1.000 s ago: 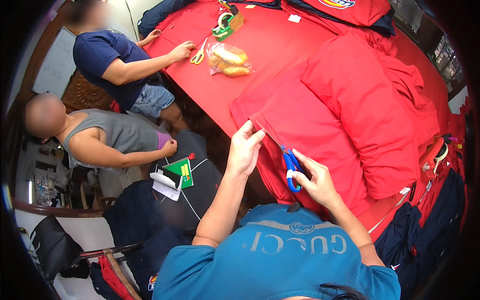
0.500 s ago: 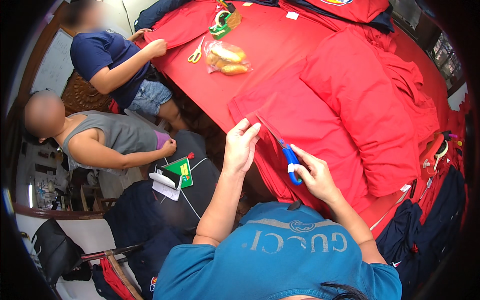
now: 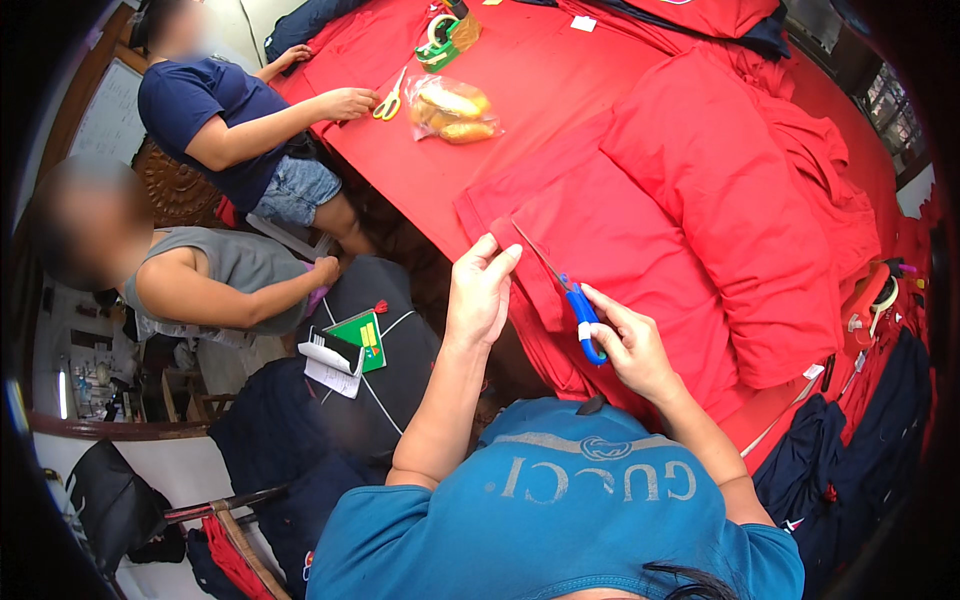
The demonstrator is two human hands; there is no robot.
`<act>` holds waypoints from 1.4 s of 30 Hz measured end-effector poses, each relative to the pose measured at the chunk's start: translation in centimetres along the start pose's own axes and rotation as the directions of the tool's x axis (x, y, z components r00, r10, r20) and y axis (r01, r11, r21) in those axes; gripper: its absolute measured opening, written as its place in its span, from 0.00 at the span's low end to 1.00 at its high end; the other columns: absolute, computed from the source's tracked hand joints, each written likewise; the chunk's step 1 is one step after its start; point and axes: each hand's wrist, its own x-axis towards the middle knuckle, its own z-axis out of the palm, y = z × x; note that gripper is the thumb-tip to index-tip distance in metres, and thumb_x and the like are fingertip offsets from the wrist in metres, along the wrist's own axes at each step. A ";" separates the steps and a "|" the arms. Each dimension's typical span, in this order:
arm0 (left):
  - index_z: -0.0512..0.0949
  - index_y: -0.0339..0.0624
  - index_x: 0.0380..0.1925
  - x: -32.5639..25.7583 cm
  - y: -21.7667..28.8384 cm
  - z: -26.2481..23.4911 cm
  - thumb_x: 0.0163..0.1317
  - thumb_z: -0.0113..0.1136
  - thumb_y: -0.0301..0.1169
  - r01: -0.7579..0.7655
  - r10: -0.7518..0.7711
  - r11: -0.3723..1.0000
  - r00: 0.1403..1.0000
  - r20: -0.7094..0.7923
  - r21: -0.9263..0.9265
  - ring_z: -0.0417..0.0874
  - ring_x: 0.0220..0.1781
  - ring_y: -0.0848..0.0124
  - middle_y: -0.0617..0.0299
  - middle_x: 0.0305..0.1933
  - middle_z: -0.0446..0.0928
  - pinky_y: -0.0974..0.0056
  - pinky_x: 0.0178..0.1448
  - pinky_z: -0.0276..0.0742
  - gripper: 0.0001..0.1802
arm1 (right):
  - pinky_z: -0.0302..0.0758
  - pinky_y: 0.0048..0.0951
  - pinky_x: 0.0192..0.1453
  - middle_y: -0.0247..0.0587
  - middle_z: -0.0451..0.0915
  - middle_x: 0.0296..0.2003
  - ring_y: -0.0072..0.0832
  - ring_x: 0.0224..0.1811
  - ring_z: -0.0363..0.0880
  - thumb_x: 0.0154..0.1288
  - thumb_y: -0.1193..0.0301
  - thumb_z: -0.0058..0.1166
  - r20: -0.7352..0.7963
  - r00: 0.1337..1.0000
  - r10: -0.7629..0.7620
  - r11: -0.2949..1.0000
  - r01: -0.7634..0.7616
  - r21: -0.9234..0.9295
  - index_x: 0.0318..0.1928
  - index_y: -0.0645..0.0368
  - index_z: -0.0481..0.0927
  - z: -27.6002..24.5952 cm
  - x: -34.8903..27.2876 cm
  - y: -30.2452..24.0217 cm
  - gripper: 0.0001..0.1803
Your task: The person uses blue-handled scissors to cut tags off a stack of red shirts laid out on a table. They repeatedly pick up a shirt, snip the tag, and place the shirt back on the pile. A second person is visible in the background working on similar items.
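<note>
My right hand [image 3: 627,341] grips blue-handled scissors [image 3: 572,297], their blades pointing up and left onto a folded piece of red fabric [image 3: 600,215]. My left hand [image 3: 479,292] pinches the near left corner of that fabric at the table's edge. The blade tips lie just right of my left fingertips. A larger heap of red garments [image 3: 740,190] lies to the right on the red table [image 3: 440,170].
Two other people sit at the left; one in a dark blue shirt [image 3: 195,105] rests a hand by yellow scissors [image 3: 388,101]. A clear bag of bread [image 3: 452,108] and a tape dispenser [image 3: 442,35] lie at the back. Dark blue clothes [image 3: 840,460] hang at the right.
The scissors have tilted from lying in my right hand to pointing up-left onto the fabric. The person in blue has reached a hand toward the yellow scissors.
</note>
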 end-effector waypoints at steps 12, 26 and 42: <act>0.76 0.31 0.52 -1.4 0.5 2.2 0.63 0.56 0.17 -0.024 0.025 0.987 1.000 0.000 0.157 0.77 0.54 0.71 0.58 0.52 0.78 0.65 0.63 0.70 0.17 | 0.76 0.28 0.39 0.47 0.80 0.32 0.27 0.29 0.78 0.65 0.78 0.50 -0.057 0.997 -0.051 0.998 0.049 -0.026 0.63 0.63 0.71 -0.1 -0.1 0.9 0.24; 0.78 0.35 0.45 -0.5 -0.8 -1.6 0.67 0.54 0.22 0.067 -0.069 0.986 0.998 -0.008 -0.153 0.81 0.50 0.69 0.58 0.47 0.81 0.62 0.59 0.75 0.09 | 0.76 0.31 0.40 0.51 0.79 0.38 0.38 0.34 0.79 0.61 0.74 0.60 -0.039 0.937 -0.348 0.866 0.304 -0.397 0.62 0.65 0.70 0.0 -1.1 -0.4 0.28; 0.77 0.34 0.45 -0.7 -0.5 -1.3 0.66 0.55 0.22 0.078 -0.082 0.990 0.996 -0.027 -0.114 0.81 0.49 0.68 0.56 0.46 0.81 0.62 0.58 0.76 0.09 | 0.77 0.35 0.37 0.51 0.77 0.33 0.42 0.32 0.80 0.61 0.77 0.58 -0.080 0.956 -0.284 0.889 0.231 -0.395 0.61 0.64 0.71 1.5 -0.8 0.4 0.26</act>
